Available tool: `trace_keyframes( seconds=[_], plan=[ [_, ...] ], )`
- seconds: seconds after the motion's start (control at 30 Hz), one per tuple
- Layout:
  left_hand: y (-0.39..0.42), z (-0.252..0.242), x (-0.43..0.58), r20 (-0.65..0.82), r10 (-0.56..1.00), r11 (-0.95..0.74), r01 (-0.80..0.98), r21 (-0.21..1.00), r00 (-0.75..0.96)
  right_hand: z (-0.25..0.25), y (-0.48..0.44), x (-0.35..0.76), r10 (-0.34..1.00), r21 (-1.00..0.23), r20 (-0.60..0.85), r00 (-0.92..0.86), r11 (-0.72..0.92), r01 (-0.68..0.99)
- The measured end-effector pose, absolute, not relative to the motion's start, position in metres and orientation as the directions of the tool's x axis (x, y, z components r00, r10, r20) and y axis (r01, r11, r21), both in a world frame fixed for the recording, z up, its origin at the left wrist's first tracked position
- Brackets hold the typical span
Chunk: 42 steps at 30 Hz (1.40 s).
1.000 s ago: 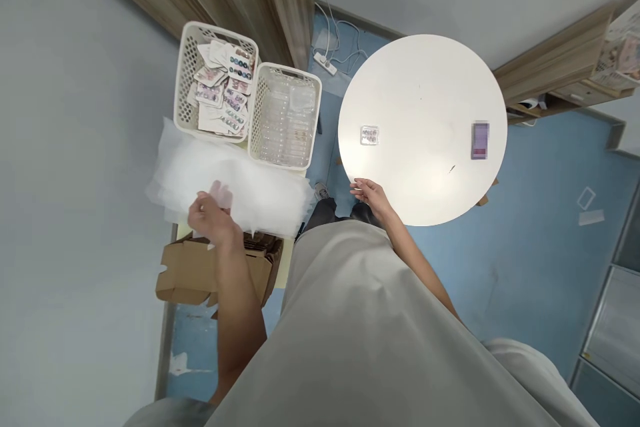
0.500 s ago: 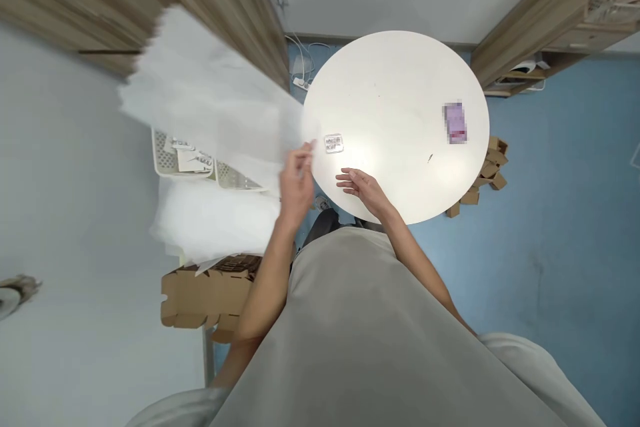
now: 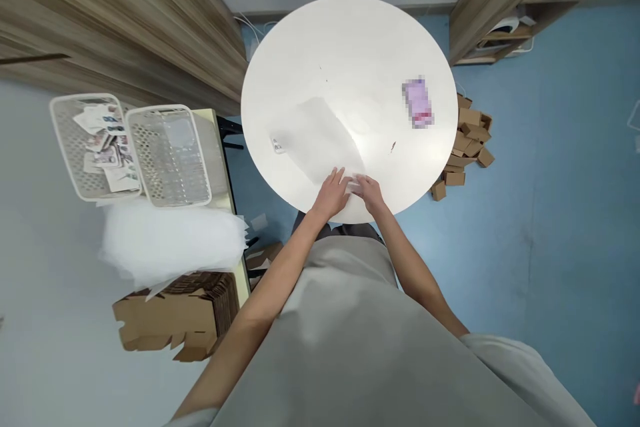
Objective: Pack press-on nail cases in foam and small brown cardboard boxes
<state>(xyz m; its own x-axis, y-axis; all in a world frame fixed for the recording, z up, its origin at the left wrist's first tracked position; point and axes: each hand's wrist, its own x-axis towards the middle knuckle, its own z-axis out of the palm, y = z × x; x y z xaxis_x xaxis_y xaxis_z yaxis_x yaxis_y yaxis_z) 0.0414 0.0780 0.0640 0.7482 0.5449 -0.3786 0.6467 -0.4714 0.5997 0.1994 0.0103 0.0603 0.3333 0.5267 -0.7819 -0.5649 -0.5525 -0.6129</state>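
A thin, translucent white packing sheet point(image 3: 323, 137) lies across the left half of the round white table point(image 3: 360, 33). Its near end is between my two hands at the table's front edge. My left hand point(image 3: 332, 196) grips the sheet's near left part, fingers bent over it. Close beside it, my right hand point(image 3: 369, 192) pinches the near right end between thumb and fingers. A small clear packet point(image 3: 277, 145) with dark marks shows past the sheet's left side; the rest of it is covered.
A pixelated purple item point(image 3: 418, 103) lies on the table's right side. To my left are a basket of printed cards point(image 3: 85, 147), a basket of clear packs point(image 3: 167, 157), a white sheet stack point(image 3: 173, 240) and flattened cartons point(image 3: 170, 317). Small brown boxes point(image 3: 470, 137) sit on the floor at right.
The packing sheet has come from the left, over the baskets, onto the table, now partly covering the small packet. My left hand moved right, and my right hand closed on the sheet.
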Motion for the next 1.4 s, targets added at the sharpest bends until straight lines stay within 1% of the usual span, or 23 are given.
trace_keyframes(
  seconds=[0.1,0.17,0.33,0.47,0.53,0.63,0.73,0.83,0.9,1.0,1.1,1.2,1.3,1.4],
  plan=[
    [0.08,0.045,0.037,-0.457,0.601,-0.417,0.745,0.521,0.656,0.051,0.009,0.207,0.507,-0.597,-0.796,0.331,-0.569,-0.565],
    [0.084,0.032,0.03,-0.473,0.638,-0.376,0.782,0.497,0.608,0.047,0.009,0.212,0.496,-0.59,-0.803,0.329,-0.593,-0.548],
    [0.087,0.007,0.019,-0.418,0.688,-0.342,0.772,0.535,0.594,0.035,0.005,0.221,0.484,-0.602,-0.798,0.359,-0.663,-0.445],
    [0.095,0.002,0.014,-0.356,0.749,-0.293,0.76,0.58,0.56,0.028,0.001,0.226,0.483,-0.595,-0.801,0.354,-0.707,-0.382],
    [0.111,0.005,0.008,-0.317,0.804,-0.247,0.768,0.591,0.503,0.026,0.001,0.227,0.493,-0.603,-0.795,0.355,-0.712,-0.361],
    [0.158,0.012,-0.011,-0.25,0.897,-0.157,0.791,0.592,0.365,0.022,0.003,0.229,0.505,-0.626,-0.775,0.38,-0.698,-0.348],
    [0.214,0.017,-0.032,-0.262,0.926,-0.084,0.825,0.559,0.272,0.02,0.007,0.231,0.513,-0.64,-0.761,0.396,-0.694,-0.33],
    [0.256,0.016,-0.047,-0.301,0.906,-0.077,0.815,0.574,0.297,0.02,0.008,0.233,0.519,-0.642,-0.758,0.396,-0.701,-0.31],
    [0.27,0.015,-0.05,-0.344,0.881,-0.091,0.828,0.553,0.326,0.02,0.006,0.236,0.526,-0.645,-0.753,0.395,-0.709,-0.285],
    [0.274,0.016,-0.049,-0.378,0.865,-0.132,0.876,0.465,0.331,0.02,-0.001,0.242,0.539,-0.656,-0.733,0.415,-0.722,-0.222],
    [0.265,0.023,-0.046,-0.364,0.867,-0.185,0.899,0.397,0.34,0.018,-0.011,0.248,0.537,-0.652,-0.729,0.424,-0.733,-0.193],
    [0.247,0.03,-0.039,-0.351,0.862,-0.209,0.888,0.409,0.364,0.016,-0.02,0.251,0.532,-0.643,-0.734,0.422,-0.745,-0.178],
    [0.219,0.03,-0.029,-0.384,0.817,-0.244,0.862,0.445,0.43,0.013,-0.025,0.251,0.542,-0.647,-0.724,0.427,-0.748,-0.148],
    [0.187,0.025,-0.021,-0.404,0.796,-0.239,0.847,0.475,0.451,0.012,-0.026,0.25,0.543,-0.645,-0.718,0.435,-0.754,-0.125]
  ],
)
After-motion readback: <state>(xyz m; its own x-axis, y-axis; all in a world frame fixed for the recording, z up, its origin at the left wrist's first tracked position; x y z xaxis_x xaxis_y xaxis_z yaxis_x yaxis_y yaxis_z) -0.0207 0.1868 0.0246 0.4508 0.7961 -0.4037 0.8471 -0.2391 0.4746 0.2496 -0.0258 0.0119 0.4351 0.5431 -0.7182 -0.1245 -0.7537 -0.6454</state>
